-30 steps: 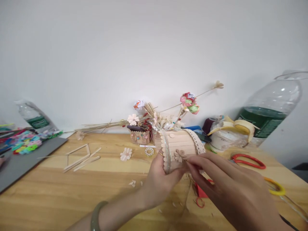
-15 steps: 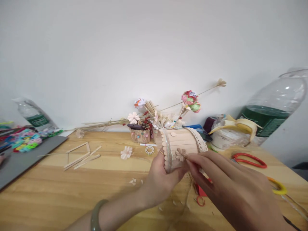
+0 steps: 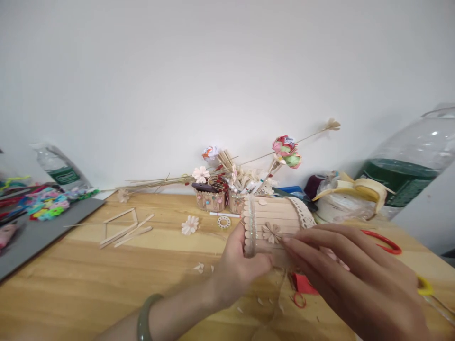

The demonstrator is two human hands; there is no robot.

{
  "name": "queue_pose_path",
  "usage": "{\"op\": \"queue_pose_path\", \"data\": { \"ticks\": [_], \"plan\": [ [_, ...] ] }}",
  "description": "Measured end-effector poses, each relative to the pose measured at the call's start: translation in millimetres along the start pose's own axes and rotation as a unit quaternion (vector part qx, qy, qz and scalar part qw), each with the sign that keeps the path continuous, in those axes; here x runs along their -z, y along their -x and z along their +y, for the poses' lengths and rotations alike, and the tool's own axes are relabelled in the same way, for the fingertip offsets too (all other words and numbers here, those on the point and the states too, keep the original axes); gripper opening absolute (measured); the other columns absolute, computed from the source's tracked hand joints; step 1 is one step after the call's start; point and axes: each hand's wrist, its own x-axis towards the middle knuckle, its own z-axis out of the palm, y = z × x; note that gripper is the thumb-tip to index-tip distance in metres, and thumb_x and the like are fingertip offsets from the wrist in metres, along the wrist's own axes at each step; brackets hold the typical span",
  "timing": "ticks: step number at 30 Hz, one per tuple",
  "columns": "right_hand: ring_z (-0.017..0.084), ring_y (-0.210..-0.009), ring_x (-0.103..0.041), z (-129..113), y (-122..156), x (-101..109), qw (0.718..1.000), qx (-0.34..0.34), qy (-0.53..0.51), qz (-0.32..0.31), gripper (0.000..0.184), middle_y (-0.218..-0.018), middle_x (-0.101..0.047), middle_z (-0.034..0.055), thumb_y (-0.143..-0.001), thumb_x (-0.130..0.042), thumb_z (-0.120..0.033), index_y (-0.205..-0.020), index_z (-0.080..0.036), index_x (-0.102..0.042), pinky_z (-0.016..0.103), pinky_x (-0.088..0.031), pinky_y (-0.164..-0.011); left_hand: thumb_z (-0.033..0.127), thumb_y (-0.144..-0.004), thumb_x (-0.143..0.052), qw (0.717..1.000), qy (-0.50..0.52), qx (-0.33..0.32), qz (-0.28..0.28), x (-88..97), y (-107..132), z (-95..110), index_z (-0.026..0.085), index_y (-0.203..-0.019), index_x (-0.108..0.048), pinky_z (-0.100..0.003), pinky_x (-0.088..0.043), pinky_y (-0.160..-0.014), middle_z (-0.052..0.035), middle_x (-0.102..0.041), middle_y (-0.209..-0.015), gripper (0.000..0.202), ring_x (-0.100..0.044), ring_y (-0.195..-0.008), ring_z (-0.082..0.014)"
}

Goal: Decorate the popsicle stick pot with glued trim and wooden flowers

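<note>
A cylinder made of craft sticks [image 3: 273, 220], trimmed with lace at its far end and a shiny ribbon band, lies on its side in my left hand [image 3: 237, 265], which grips it from below. A small paper flower [image 3: 271, 232] sits on its side. My right hand [image 3: 350, 274] reaches in from the right, fingers stretched toward the flower and resting against the sticks. Whether those fingertips pinch anything is hidden.
Wooden table [image 3: 88, 284] with loose craft sticks [image 3: 124, 229], a pink paper flower [image 3: 189, 224], a white ring [image 3: 223, 221] and small decorated pots of flower stems [image 3: 213, 196]. Red scissors [image 3: 386, 240], tape rolls [image 3: 348, 196], a large bottle [image 3: 408, 163]. Grey board [image 3: 31, 237] at left.
The view shifted slightly. My right hand moved from pinching at the paper flower to lying with fingers extended just right of it; the cylinder stays in my left hand.
</note>
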Motion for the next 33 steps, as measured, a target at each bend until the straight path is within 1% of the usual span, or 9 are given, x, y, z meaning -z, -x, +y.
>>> {"op": "queue_pose_path", "data": {
  "ticks": [2, 5, 11, 19, 22, 25, 27, 30, 33],
  "plan": [
    [0.017, -0.08, -0.062, -0.4, 3.0, -2.3, 1.0, 0.004, -0.012, 0.011, 0.024, -0.083, -0.068, 0.0013, -0.085, -0.045, -0.009, -0.096, -0.023, -0.061, 0.029, -0.047, -0.066, 0.017, -0.068, -0.065, 1.0, 0.014, -0.009, -0.002, 1.9, 1.0, -2.6, 0.018, -0.105, -0.06, -0.032, -0.051, -0.082, -0.0047, -0.071, -0.097, 0.038, -0.066, -0.091, -0.022],
    [0.017, -0.084, -0.062, -0.9, 8.4, -5.1, 1.0, 0.008, -0.021, 0.015, 0.022, -0.086, -0.069, 0.0008, -0.087, -0.047, -0.014, -0.1, -0.024, -0.062, 0.03, -0.047, -0.068, 0.023, -0.071, -0.066, 1.0, 0.005, -0.005, 0.02, 2.1, 0.6, -4.8, 0.017, -0.105, -0.06, -0.03, -0.051, -0.082, -0.0056, -0.071, -0.097, 0.035, -0.066, -0.092, -0.0214],
    [0.02, -0.091, -0.06, -0.2, 20.3, -9.1, 1.0, 0.023, -0.015, -0.002, 0.025, -0.092, -0.069, 0.0021, -0.088, -0.049, -0.017, -0.11, -0.023, -0.059, 0.035, -0.046, -0.075, 0.024, -0.07, -0.067, 0.999, -0.006, -0.003, 0.032, -1.1, -0.2, -2.2, 0.018, -0.102, -0.062, -0.024, -0.051, -0.079, -0.0038, -0.072, -0.092, 0.032, -0.066, -0.086, -0.0169],
    [0.022, -0.092, -0.062, -6.4, 19.0, -9.2, 0.999, -0.011, -0.051, -0.006, 0.028, -0.094, -0.069, 0.0026, -0.089, -0.046, -0.021, -0.115, -0.025, -0.057, 0.037, -0.048, -0.074, 0.024, -0.067, -0.068, 0.998, -0.023, 0.003, 0.063, -7.5, -0.6, 2.8, 0.015, -0.097, -0.062, -0.03, -0.053, -0.077, -0.0058, -0.072, -0.086, 0.032, -0.067, -0.084, -0.0207],
    [0.022, -0.095, -0.061, -7.9, 16.4, -8.3, 0.998, -0.018, -0.057, -0.01, 0.029, -0.096, -0.069, 0.0032, -0.091, -0.04, -0.02, -0.114, -0.025, -0.056, 0.038, -0.047, -0.075, 0.025, -0.067, -0.068, 0.998, -0.025, 0.009, 0.06, -7.7, -1.0, 3.1, 0.015, -0.098, -0.062, -0.029, -0.053, -0.077, -0.0057, -0.072, -0.087, 0.033, -0.067, -0.084, -0.0206],
    [0.023, -0.095, -0.06, -6.5, 14.7, -6.8, 0.999, 0.024, -0.041, 0.0, 0.029, -0.097, -0.068, 0.0036, -0.09, -0.041, -0.016, -0.112, -0.022, -0.057, 0.037, -0.046, -0.075, 0.022, -0.069, -0.067, 0.998, -0.017, 0.009, 0.052, -6.7, -1.1, 2.9, 0.015, -0.098, -0.061, -0.028, -0.052, -0.077, -0.0053, -0.072, -0.087, 0.031, -0.067, -0.082, -0.0186],
    [0.023, -0.096, -0.06, -5.8, 14.3, -4.9, 0.998, 0.047, -0.027, -0.011, 0.029, -0.099, -0.068, 0.0042, -0.09, -0.04, -0.015, -0.112, -0.021, -0.058, 0.037, -0.045, -0.075, 0.02, -0.069, -0.067, 0.999, -0.005, 0.007, 0.048, -6.2, -1.0, 2.5, 0.015, -0.098, -0.06, -0.026, -0.052, -0.077, -0.0045, -0.072, -0.086, 0.03, -0.067, -0.079, -0.0167],
    [0.023, -0.098, -0.058, -7.0, 14.3, -1.4, 0.998, 0.036, -0.018, -0.046, 0.032, -0.098, -0.068, 0.0044, -0.09, -0.036, -0.012, -0.112, -0.022, -0.056, 0.038, -0.044, -0.077, 0.019, -0.07, -0.066, 0.999, 0.011, 0.011, 0.048, -6.4, -0.8, 1.6, 0.015, -0.097, -0.06, -0.024, -0.052, -0.075, -0.0037, -0.071, -0.083, 0.028, -0.066, -0.076, -0.0146],
    [0.022, -0.098, -0.058, -8.5, 13.4, -0.7, 0.998, 0.029, -0.028, -0.046, 0.033, -0.097, -0.069, 0.0038, -0.091, -0.033, -0.01, -0.111, -0.021, -0.056, 0.038, -0.043, -0.078, 0.019, -0.071, -0.066, 0.998, 0.015, 0.015, 0.052, -6.9, -0.3, 1.4, 0.015, -0.097, -0.06, -0.023, -0.051, -0.074, -0.0031, -0.071, -0.081, 0.027, -0.065, -0.074, -0.0134]
  ]
}}
